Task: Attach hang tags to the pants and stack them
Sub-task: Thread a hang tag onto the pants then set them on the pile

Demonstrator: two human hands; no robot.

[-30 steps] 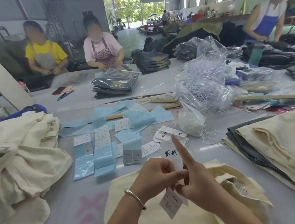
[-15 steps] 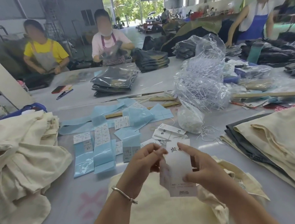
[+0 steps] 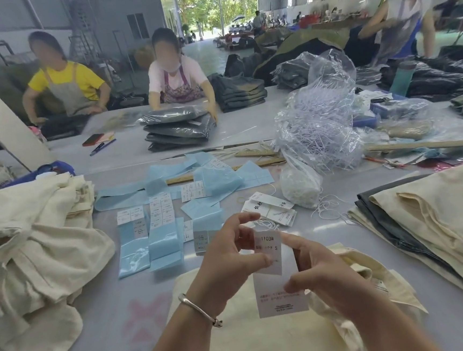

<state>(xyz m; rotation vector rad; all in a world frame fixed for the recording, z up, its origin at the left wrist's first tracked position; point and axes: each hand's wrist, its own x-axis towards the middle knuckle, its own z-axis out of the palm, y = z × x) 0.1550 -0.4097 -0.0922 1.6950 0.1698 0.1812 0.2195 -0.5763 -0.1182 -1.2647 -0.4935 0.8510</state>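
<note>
Lower centre of frame: left hand (image 3: pixel 229 255) pinches a small size label (image 3: pixel 269 251) printed "1103#" and "S" between thumb and fingers, held against the top of a larger white hang tag (image 3: pixel 280 297). Right hand (image 3: pixel 322 278) grips the hang tag's right edge, fingers curled round it. Whether a string joins the two pieces is hard to tell, too small. Both are held above cream pants (image 3: pixel 267 337) lying flat on the grey table (image 3: pixel 120 325) at bottom centre. Stack of folded cream pants (image 3: pixel 438 221) at right edge; loose heap of cream pants (image 3: pixel 29 249) at left. More hang tags (image 3: pixel 269 208) lie just above the hands, blue label strips (image 3: pixel 146 238) left of centre.
</note>
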